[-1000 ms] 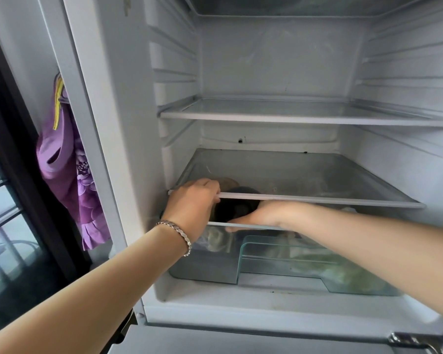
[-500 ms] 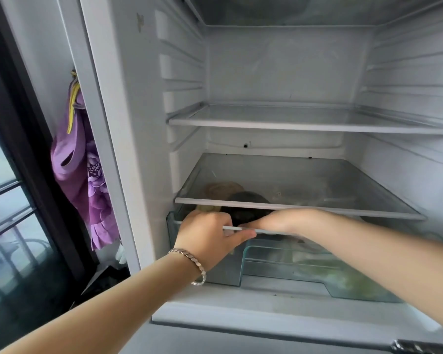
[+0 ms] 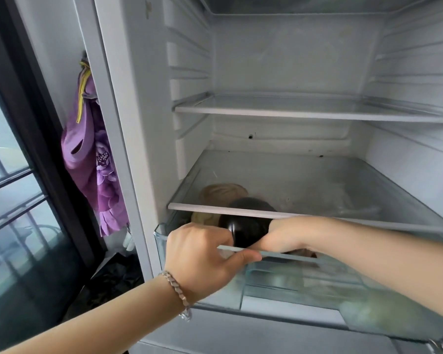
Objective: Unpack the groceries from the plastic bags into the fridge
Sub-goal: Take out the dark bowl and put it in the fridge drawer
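your left hand (image 3: 202, 254) is curled over the front rim of the clear crisper drawer (image 3: 279, 284) at the bottom of the open fridge (image 3: 292, 60), thumb pressed along the near side of the rim and the other fingers hooked over its top edge, so it is grasping the drawer front. a metal bracelet (image 3: 177, 290) sits on that wrist. your right hand (image 3: 287, 237) reaches in from the right, over the drawer rim and under the lower glass shelf (image 3: 241, 213), with its fingers bent down out of sight behind the rim; it lies against a dark, glossy, rounded item (image 3: 246, 232), possibly an eggplant, but you cannot tell from here whether the hand is gripping it or only resting on it. that dark item sits in the left part of the drawer, just behind the rim and partly beneath the shelf edge. beside it, to the left and farther back, a tan rounded item (image 3: 223, 192) shows through the glass of the shelf. pale green produce (image 3: 384, 312) lies blurred in the right part of the drawer. the upper glass shelf (image 3: 304, 111) is bare. outside the fridge, on the left, a purple flowered cloth (image 3: 95, 164) hangs against the wall, near a dark-framed window (image 3: 16, 200).
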`<move>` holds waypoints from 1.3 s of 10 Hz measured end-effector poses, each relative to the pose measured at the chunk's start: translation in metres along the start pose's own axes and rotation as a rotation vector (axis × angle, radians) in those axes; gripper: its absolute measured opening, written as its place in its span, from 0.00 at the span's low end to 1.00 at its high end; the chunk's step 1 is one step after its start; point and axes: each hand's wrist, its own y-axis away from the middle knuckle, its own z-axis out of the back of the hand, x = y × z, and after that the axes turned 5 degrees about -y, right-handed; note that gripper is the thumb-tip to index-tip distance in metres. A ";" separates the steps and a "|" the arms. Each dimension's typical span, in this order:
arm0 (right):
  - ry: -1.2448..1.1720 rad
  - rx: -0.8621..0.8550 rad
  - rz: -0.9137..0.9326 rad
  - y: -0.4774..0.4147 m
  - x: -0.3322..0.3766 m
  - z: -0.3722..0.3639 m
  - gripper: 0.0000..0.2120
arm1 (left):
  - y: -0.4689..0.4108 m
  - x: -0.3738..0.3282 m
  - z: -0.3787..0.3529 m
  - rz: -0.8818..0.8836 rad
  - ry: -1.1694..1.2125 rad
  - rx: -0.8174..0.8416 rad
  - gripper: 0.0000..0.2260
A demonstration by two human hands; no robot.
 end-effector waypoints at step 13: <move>-2.027 -0.565 0.071 0.012 -0.029 0.024 0.07 | -0.039 0.008 0.004 0.084 -0.264 0.276 0.13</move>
